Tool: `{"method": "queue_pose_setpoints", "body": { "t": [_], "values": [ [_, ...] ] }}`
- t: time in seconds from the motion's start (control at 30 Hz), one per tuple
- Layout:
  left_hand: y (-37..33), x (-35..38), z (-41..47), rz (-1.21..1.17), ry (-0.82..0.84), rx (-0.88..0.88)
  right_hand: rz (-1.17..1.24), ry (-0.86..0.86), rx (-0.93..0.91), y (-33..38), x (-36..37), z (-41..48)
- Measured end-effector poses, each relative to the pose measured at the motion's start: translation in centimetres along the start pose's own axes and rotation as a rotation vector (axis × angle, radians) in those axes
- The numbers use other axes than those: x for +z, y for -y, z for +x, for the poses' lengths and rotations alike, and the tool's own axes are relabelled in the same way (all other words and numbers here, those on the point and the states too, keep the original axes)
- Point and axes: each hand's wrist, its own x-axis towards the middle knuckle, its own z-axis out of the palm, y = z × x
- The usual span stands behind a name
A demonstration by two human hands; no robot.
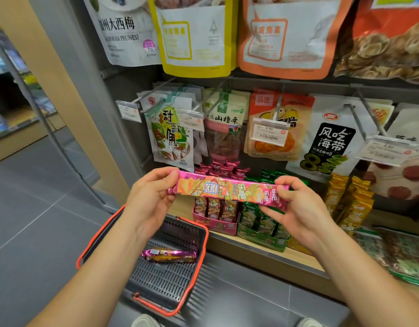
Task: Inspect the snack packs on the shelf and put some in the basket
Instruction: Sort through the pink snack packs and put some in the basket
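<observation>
I hold a long pink snack pack [227, 190] level in front of the shelf, printed side toward me. My left hand [149, 197] grips its left end and my right hand [296, 206] grips its right end. Below my left forearm a dark grey basket with a red rim [199, 263] stands on the floor, with one similar pink pack [169, 255] lying inside. Behind the held pack, a pink display box [215, 217] on the wooden shelf [251, 246] holds more of the same packs.
A green box [262, 227] and yellow packs [350, 204] sit to the right of the pink box. Hanging snack bags on metal hooks with price tags [270, 132] fill the wall above. Grey tiled floor and an aisle lie to the left.
</observation>
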Motion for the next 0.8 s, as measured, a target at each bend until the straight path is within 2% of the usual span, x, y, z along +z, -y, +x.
{"method": "queue_pose_setpoints", "body": {
  "t": [0.13, 0.27, 0.33, 0.43, 0.5, 0.6, 0.73, 0.8],
  "values": [
    [0.0, 0.1, 0.7, 0.139, 0.002, 0.059, -0.042, 0.024, 0.016, 0.0, -0.1, 0.2],
    [-0.5, -1.1, 1.8, 0.368, -0.007, 0.179, 0.049, 0.154, 0.017, 0.5, -0.6, -0.1],
    [-0.6, -1.9, 2.4, 0.546, 0.055, 0.247, 0.049, 0.164, 0.0, 0.6, -0.7, -0.1],
    [-0.5, -2.4, 2.5, 0.778, 0.231, 0.299, 0.045, 0.138, -0.03, 0.5, -0.8, 0.1],
    [-0.2, -2.5, 2.6, 0.893, 0.241, 0.361, 0.05, 0.123, -0.035, 0.4, -0.6, 0.0],
    [0.0, -2.3, 2.6, 0.864, 0.117, 0.415, 0.073, 0.111, -0.037, 0.2, -0.4, -0.1],
    [0.8, -1.6, 2.0, 0.824, 0.124, 0.436, 0.087, 0.174, -0.057, 0.4, -0.4, -0.4],
    [1.4, -1.0, 1.8, 0.883, 0.124, 0.457, -0.023, 0.201, -0.078, 0.4, -0.5, -0.5]
  ]
}}
